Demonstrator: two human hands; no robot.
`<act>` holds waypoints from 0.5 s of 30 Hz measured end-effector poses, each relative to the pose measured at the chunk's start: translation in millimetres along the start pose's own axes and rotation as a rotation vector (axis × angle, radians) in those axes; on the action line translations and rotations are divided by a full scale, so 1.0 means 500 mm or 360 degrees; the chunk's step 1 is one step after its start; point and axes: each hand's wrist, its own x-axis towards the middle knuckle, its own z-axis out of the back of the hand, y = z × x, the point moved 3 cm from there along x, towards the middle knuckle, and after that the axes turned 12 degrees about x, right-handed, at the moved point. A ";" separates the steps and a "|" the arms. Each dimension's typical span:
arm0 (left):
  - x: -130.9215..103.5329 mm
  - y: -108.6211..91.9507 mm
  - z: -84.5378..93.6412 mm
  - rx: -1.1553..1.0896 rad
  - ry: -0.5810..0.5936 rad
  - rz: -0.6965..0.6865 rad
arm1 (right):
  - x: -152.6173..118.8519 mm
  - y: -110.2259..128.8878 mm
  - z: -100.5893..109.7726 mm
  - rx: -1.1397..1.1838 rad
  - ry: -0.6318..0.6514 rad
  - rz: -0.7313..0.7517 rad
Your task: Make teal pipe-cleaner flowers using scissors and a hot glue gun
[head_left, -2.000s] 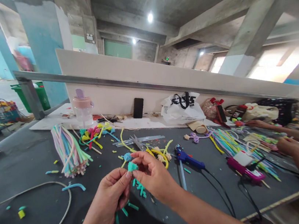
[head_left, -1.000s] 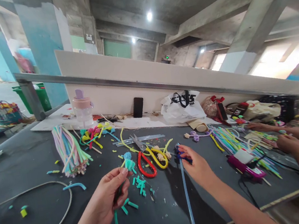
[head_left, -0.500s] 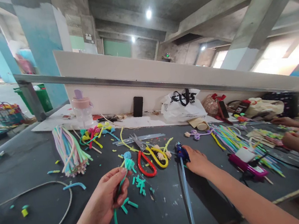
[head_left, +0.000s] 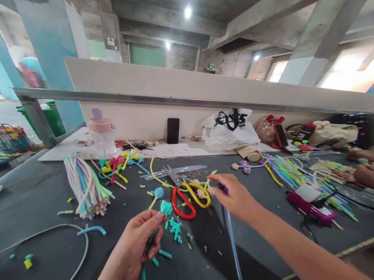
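Observation:
My left hand [head_left: 145, 238] is closed around a teal fuzzy stem, with a teal pipe cleaner flower [head_left: 166, 208] above its fingertips. My right hand [head_left: 235, 196] hovers with fingers stretched out and apart, beside the yellow handle of the scissors [head_left: 181, 198]. Partly hidden beneath it is a dark blue tool, probably a glue gun [head_left: 224, 190], from which a long clear rod [head_left: 235, 253] runs toward me. Teal cut pieces [head_left: 175, 230] lie between my hands. Near the scissors rests a blue fuzzy ball on a yellow stem [head_left: 159, 193].
Pastel pipe cleaners stand bundled [head_left: 87, 186] at left, by a clear bottle [head_left: 102, 135]. A phone [head_left: 172, 131] leans on the back board. A white bag [head_left: 229, 129], a magenta device [head_left: 311, 208] and another person's hands [head_left: 369, 174] are at right. A grey cable [head_left: 87, 251] loops at left.
My right hand has let go of the dark blue tool and moved up and left toward the scissors. My left hand has shifted slightly right with the teal flower, away from the blue ball.

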 end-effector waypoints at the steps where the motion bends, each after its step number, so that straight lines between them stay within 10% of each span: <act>1: -0.001 0.001 -0.002 0.0036 0.0000 0.0007 | -0.008 0.051 -0.008 0.0236 -0.0043 0.0293; 6: -0.002 0.005 -0.004 0.0125 0.0018 -0.0005 | -0.031 0.205 -0.076 0.0726 -0.0116 0.0761; 15: 0.005 0.008 -0.003 0.0136 0.0042 -0.0030 | -0.033 0.190 -0.065 0.0969 -0.0320 0.0731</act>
